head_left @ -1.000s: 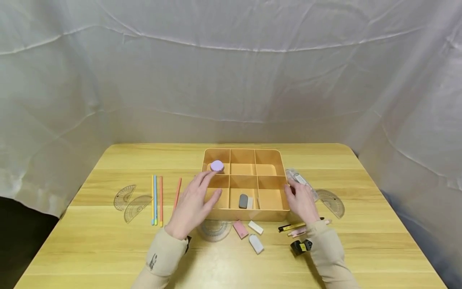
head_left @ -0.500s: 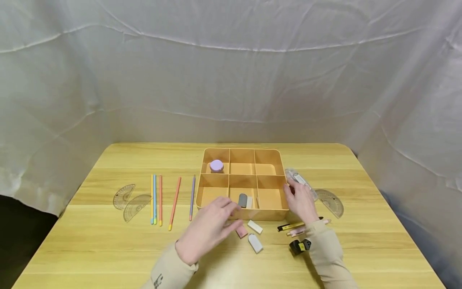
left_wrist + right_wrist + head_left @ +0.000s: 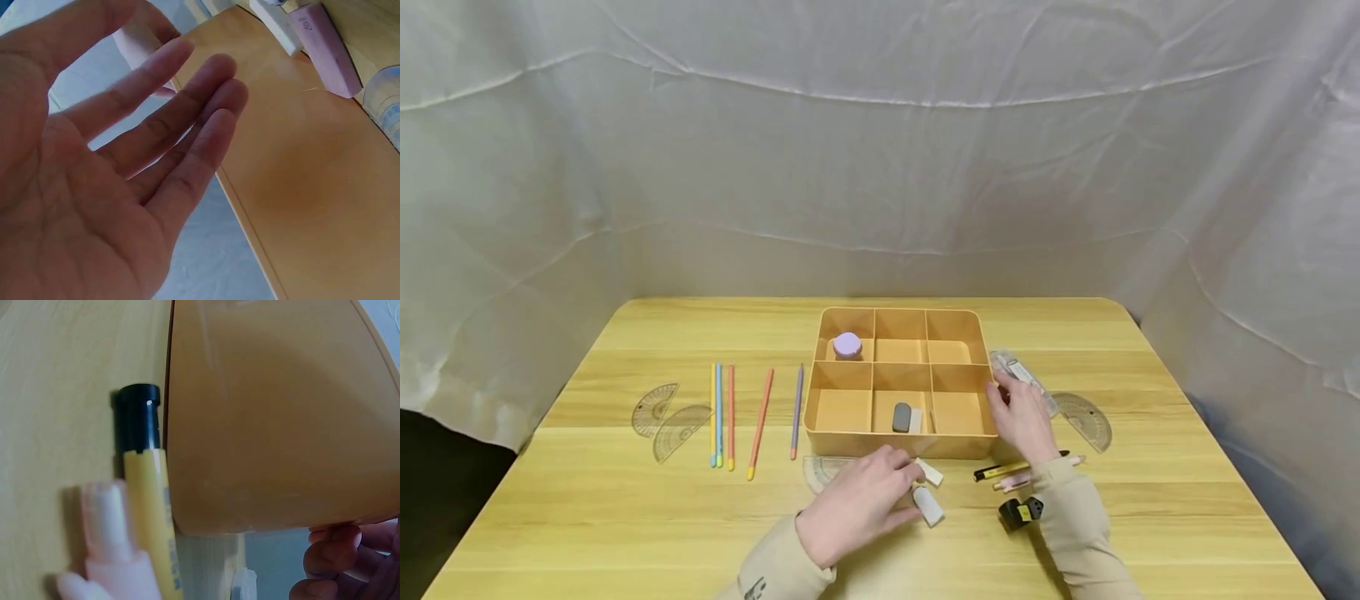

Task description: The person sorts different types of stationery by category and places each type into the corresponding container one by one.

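Observation:
A tan six-compartment organizer box (image 3: 901, 446) stands on the table. In its back left compartment is a round lilac-topped object (image 3: 847, 345); its front middle one holds a dark grey eraser (image 3: 902, 417) and a white piece (image 3: 916, 421). My left hand (image 3: 861, 504) hovers before the box, fingers loosely bent and holding nothing. It covers the pink eraser (image 3: 326, 50) in the head view. Near its fingertips lie a white eraser (image 3: 929, 472) and a light grey eraser (image 3: 928, 506). My right hand (image 3: 1024, 417) grips the box's right edge with curled fingers; the thumb's contact is unclear.
Several coloured pencils (image 3: 731, 417) and two protractors (image 3: 681, 432) lie on the left. Another protractor (image 3: 823, 472) is partly under the left hand. To the right are a yellow-and-black pen (image 3: 1000, 472), a pink pen (image 3: 1015, 481), a clear case (image 3: 1033, 382) and a protractor (image 3: 1086, 421).
My left hand has moved from the box's left side down and right to the erasers in front, uncovering the purple pencil. My right hand stays at the box's right edge.

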The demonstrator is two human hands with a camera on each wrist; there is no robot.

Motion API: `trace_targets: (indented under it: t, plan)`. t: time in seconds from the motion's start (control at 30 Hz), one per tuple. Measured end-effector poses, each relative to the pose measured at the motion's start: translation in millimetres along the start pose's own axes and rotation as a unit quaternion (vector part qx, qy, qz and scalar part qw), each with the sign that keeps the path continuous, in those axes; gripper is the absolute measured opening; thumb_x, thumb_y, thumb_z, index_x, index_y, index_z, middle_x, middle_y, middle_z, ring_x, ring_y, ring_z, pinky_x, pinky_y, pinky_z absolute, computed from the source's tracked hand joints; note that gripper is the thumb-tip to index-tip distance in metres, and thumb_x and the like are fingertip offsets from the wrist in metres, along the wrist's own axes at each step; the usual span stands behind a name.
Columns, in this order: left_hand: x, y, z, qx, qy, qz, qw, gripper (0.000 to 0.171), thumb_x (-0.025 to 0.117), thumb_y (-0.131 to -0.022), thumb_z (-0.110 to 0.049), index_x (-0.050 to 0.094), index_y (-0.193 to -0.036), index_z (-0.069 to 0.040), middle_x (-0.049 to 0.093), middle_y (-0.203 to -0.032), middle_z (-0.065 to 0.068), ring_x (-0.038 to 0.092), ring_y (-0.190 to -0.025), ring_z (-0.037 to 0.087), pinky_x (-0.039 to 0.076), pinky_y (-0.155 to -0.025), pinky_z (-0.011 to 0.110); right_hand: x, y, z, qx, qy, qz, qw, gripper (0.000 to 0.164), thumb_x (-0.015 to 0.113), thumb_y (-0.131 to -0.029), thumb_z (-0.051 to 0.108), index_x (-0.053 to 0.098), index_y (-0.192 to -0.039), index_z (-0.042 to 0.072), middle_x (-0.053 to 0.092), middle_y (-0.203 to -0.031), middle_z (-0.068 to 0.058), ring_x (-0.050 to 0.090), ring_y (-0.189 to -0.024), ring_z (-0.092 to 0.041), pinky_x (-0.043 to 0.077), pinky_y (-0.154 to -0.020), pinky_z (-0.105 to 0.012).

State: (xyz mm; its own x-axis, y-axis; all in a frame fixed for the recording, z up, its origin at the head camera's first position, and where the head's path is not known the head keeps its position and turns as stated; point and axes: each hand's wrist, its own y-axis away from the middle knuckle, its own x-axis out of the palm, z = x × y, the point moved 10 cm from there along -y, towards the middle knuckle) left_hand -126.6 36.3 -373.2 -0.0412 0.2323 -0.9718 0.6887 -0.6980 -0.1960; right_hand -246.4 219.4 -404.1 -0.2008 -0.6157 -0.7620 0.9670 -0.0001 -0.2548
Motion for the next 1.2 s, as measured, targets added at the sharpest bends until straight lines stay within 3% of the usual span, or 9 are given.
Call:
trace_targets:
  t: [0.2, 0.43, 0.87, 1.2]
  plan:
    - [11.9, -3.4, -3.7, 0.002, -0.018, 0.029, 0.9994, 0.031, 0.081, -0.082, -0.039, 0.073, -0.105, -0.02, 0.068, -0.099, -0.007, 0.056, -0.087, 0.006, 0.049, -0.075, 0.015, 0.5, -1.3, -0.3, 0.003, -0.005, 0.001, 1.0, 0.036, 0.055, -0.099, 0.008, 0.062, -0.126, -0.014, 0.057, -0.064, -0.011, 0.044, -0.055, -0.014, 0.034, -0.049, -0.024]
    - [28.3, -7.6, -12.7, 0.015, -0.065, 0.01, 0.9977, 0.033, 0.077, -0.083, -0.051, 0.073, -0.103, -0.026, 0.068, -0.104, -0.009, 0.058, -0.098, 0.007, 0.053, -0.087, 0.021, -0.9, -0.6, -1.0, 0.005, -0.003, -0.006, 1.0, 0.036, 0.056, -0.098, 0.008, 0.063, -0.125, -0.014, 0.06, -0.067, -0.012, 0.046, -0.057, -0.016, 0.036, -0.052, -0.025]
    - [40.5, -6.8, -15.5, 0.009, -0.099, -0.008, 0.995, 0.035, 0.08, -0.077, -0.057, 0.069, -0.09, -0.027, 0.065, -0.096, -0.011, 0.053, -0.093, 0.009, 0.048, -0.082, 0.022, 0.6, -0.4, -1.3, 0.0, -0.003, -0.011, 1.0, 0.036, 0.056, -0.098, 0.009, 0.063, -0.125, -0.014, 0.06, -0.067, -0.013, 0.046, -0.057, -0.016, 0.035, -0.052, -0.026]
    - [43.4, -7.7, -14.5, -0.006, -0.095, -0.01, 0.9954, 0.035, 0.082, -0.076, -0.054, 0.069, -0.09, -0.025, 0.066, -0.097, -0.009, 0.053, -0.093, 0.01, 0.048, -0.081, 0.023, 1.4, 0.4, -1.5, 0.002, -0.007, -0.008, 1.0, 0.036, 0.056, -0.098, 0.008, 0.062, -0.126, -0.014, 0.059, -0.066, -0.012, 0.044, -0.055, -0.015, 0.034, -0.05, -0.025]
